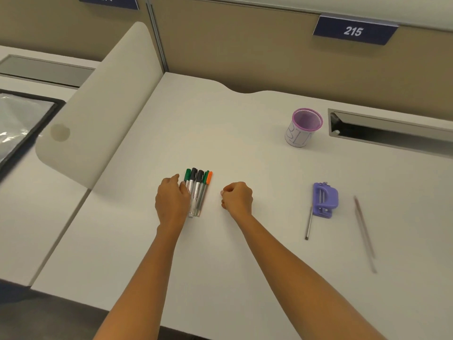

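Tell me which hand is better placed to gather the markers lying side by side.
Left. The left hand touches the markers on their left side; the right hand is curled and lies apart from them.

Matt white desk [245,241]; glossy plastic pens [197,192]; mesh cup [304,127]

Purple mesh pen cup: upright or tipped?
Upright: the purple mesh pen cup stands on its base, round rim facing up.
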The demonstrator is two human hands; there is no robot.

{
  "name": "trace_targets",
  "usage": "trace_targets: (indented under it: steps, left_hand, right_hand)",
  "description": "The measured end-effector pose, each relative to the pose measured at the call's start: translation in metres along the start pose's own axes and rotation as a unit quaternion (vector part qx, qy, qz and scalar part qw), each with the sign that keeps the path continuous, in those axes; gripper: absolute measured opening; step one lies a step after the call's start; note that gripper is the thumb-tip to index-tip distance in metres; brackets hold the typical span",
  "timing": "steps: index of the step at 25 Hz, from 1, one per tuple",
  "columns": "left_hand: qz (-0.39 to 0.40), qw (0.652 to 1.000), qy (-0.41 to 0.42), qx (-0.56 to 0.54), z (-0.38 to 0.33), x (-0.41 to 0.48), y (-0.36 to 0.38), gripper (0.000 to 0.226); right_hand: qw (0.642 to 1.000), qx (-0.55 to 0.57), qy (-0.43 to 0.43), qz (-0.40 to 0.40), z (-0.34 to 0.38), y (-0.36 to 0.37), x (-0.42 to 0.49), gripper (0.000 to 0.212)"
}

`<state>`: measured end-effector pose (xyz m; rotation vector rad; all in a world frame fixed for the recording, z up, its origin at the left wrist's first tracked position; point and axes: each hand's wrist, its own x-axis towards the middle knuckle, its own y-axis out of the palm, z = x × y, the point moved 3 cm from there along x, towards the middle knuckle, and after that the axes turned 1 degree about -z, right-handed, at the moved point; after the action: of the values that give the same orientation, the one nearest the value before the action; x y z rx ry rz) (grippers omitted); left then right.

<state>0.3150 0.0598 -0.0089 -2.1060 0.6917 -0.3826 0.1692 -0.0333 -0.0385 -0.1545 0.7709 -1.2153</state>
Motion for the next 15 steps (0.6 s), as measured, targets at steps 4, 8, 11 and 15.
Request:
trace_targets:
  steps: [4,8,11,15]
  left_hand:
    - [-0.020,0.993,0.098,-0.059,-0.047,-0.029,0.015,0.029]
    - [0.076,0.980,0.125,-0.133,-0.105,-0.074,0.054,0.024]
    - [0.174,0.973,0.116,-0.094,-0.133,-0.107,0.089,0.025]
    - [0.266,0.957,0.111,-0.027,-0.166,-0.154,0.125,0.038]
  right_hand:
    - [0.998,0.035,0.018,-0.050,-0.024,-0.053,-0.003,0.015]
    - [0.992,0.033,-0.012,-0.119,-0.043,-0.117,-0.004,0.017]
    - [0.982,0.018,-0.027,-0.189,-0.066,-0.178,-0.004,0.016]
    - [0.968,-0.079,0.008,-0.237,-0.116,-0.259,-0.004,0.024]
